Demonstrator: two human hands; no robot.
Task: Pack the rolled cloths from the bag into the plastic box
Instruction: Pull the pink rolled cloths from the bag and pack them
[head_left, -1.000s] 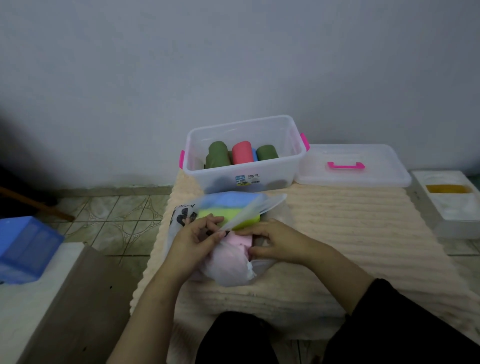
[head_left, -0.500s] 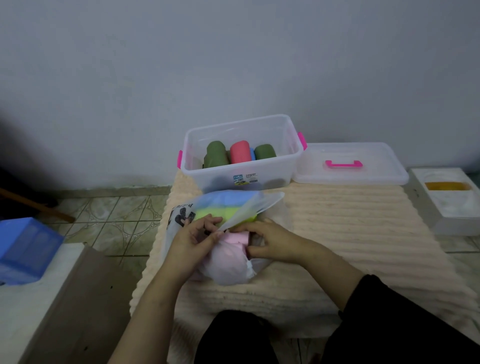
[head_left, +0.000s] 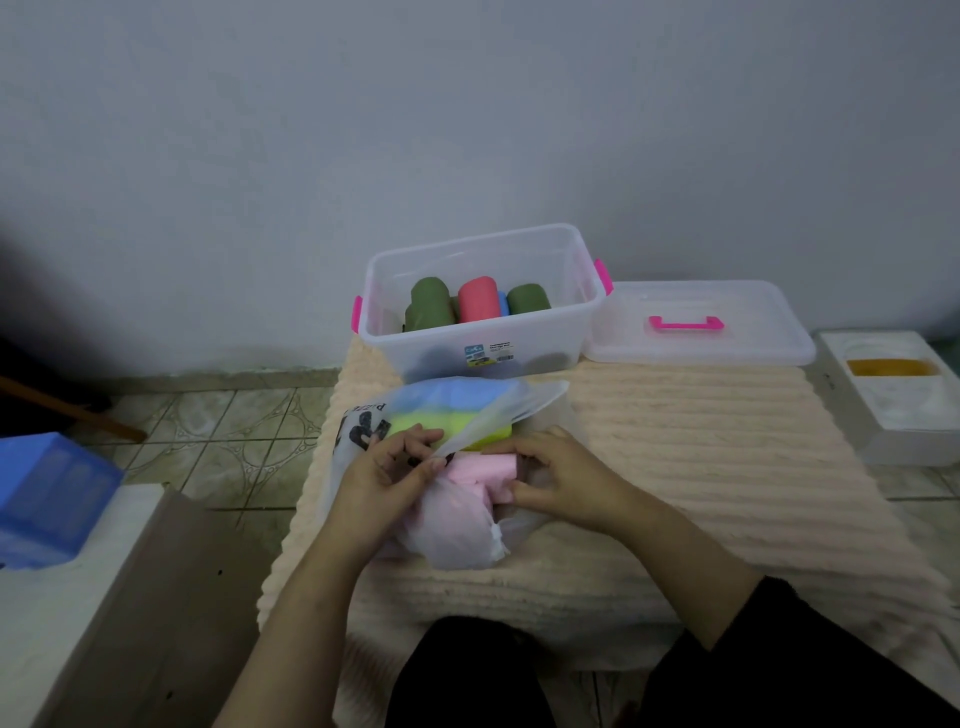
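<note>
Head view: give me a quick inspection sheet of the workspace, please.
Surface: ribbed cream mat under everything.
Job's things: plastic bag with blue, yellow-green and pink cloths; pink cloth at its mouth. Plastic box open, holding green, red and blue rolls.
Clutter: lid right of box; white tray; blue crate.
Grippers: left hand pinches the bag's edge; right hand grips the pink cloth.
Cables: nothing seen.
Surroundings: grey wall, tiled floor.

Olive-green (head_left: 430, 306) and coral (head_left: 477, 299) rolls in a clear, pink-latched box (head_left: 519, 343); cream ribbed mat (head_left: 701, 467); pale-pink roll (head_left: 480, 467).
</note>
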